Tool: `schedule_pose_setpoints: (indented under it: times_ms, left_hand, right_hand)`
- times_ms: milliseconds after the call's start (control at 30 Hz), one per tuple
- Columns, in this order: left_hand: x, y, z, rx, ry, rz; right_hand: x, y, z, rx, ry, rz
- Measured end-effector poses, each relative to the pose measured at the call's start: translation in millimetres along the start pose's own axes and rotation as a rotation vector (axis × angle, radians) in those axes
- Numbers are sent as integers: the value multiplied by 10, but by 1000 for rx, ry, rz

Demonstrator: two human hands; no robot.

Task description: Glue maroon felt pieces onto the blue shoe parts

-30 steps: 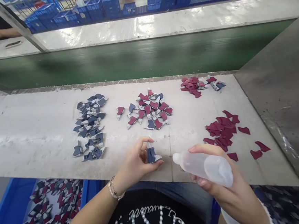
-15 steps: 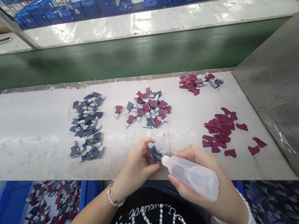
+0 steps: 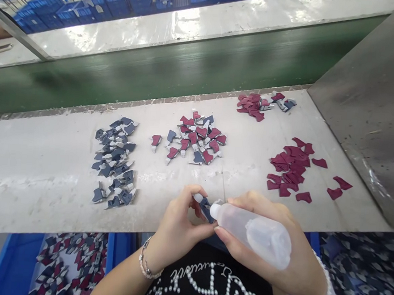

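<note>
My left hand (image 3: 177,225) pinches a small dark blue and white piece (image 3: 206,207) at the near edge of the white worktop (image 3: 44,185). My right hand (image 3: 278,235) is wrapped round a clear plastic squeeze bottle (image 3: 255,231). The bottle's nozzle touches the blue piece. A pile of blue and white pieces (image 3: 114,161) lies to the left. A mixed pile of maroon and blue pieces (image 3: 195,140) sits just beyond my hands. Flat maroon pieces (image 3: 292,168) are spread to the right.
A green conveyor belt (image 3: 189,69) runs behind the worktop. A small heap of maroon and blue pieces (image 3: 258,106) lies at the far right edge. A grey metal panel (image 3: 374,107) rises at the right. A blue crate (image 3: 68,264) of pieces sits under the worktop's front left.
My right hand has swung the bottle leftward until its nozzle meets the blue piece. My left hand has turned the piece slightly and stayed in place.
</note>
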State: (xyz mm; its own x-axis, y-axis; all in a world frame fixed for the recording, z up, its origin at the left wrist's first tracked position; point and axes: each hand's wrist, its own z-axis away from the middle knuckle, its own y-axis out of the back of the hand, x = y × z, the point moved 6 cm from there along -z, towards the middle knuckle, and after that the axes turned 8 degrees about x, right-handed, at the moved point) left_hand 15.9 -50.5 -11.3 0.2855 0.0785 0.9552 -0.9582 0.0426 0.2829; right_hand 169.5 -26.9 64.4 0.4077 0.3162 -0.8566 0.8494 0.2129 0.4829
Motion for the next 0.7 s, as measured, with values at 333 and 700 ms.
schedule_pose_setpoints:
  times_ms: [333, 700]
  left_hand:
    - [1, 1, 15, 1, 2, 54]
    - [25, -18, 4, -5, -5, 110]
  right_hand:
    - [-38, 18, 29, 9, 21, 34]
    - [-28, -7, 72, -10, 26, 30]
